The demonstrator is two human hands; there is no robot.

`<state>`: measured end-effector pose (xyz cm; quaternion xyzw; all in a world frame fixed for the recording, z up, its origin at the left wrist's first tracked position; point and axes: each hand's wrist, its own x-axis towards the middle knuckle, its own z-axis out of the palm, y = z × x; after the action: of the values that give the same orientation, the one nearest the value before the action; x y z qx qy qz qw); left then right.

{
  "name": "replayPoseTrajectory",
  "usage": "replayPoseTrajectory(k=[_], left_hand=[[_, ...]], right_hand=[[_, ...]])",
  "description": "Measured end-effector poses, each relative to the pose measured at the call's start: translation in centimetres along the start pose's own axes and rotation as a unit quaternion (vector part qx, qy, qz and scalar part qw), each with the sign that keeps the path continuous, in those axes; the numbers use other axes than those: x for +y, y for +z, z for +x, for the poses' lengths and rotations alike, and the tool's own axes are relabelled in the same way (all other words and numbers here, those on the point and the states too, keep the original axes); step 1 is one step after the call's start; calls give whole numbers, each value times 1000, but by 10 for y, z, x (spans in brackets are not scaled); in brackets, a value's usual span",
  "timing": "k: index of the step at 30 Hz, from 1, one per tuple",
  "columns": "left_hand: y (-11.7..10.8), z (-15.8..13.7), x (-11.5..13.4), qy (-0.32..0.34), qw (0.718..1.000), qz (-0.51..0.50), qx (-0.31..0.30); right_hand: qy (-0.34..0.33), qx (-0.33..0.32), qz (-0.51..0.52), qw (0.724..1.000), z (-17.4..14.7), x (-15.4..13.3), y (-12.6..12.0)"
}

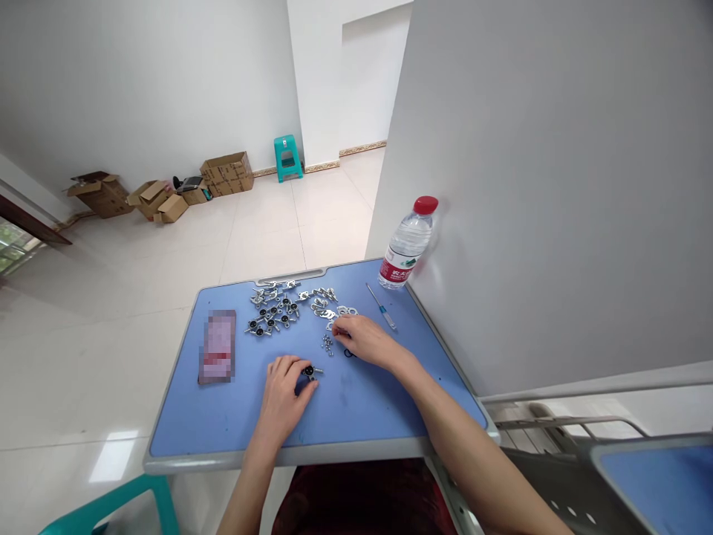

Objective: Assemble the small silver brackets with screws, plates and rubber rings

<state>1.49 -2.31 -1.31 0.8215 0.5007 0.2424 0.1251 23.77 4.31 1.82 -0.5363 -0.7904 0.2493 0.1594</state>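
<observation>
Between thumb and fingers of the left hand point(283, 390), a black-centred fitting point(310, 370) is held on the worktop point(206, 423). The right hand point(363, 340), fingertips bunched, is beside small metal pieces point(327, 344); whether it holds one is hidden. The step looks like picking, calling for a fine pinch.
</observation>
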Motion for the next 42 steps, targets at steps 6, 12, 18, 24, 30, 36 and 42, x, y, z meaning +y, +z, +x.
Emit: replayPoseTrajectory(k=[6, 12, 18, 24, 30, 36, 42], left_hand=[[1, 0, 0, -4, 1000, -5, -1], [1, 0, -1, -8, 1000, -14, -5], [1, 0, -1, -5, 1000, -10, -7], [1, 0, -1, 2, 1000, 0, 10], [1, 0, -1, -2, 1000, -3, 5], [4, -1, -3, 3, 1000, 3, 4], [3, -1, -3, 3, 1000, -4, 12]], right_hand=[[-16, -5, -9, 1000, 0, -2, 5], [-18, -11, -14, 1000, 0, -5, 7], [17, 26, -11, 999, -2, 6, -6], [61, 68, -31, 995, 0, 16, -5], [95, 119, -38, 988, 7, 20, -1], [137, 167, -58, 975, 28, 20, 3], [156, 168, -82, 970, 41, 17, 11]])
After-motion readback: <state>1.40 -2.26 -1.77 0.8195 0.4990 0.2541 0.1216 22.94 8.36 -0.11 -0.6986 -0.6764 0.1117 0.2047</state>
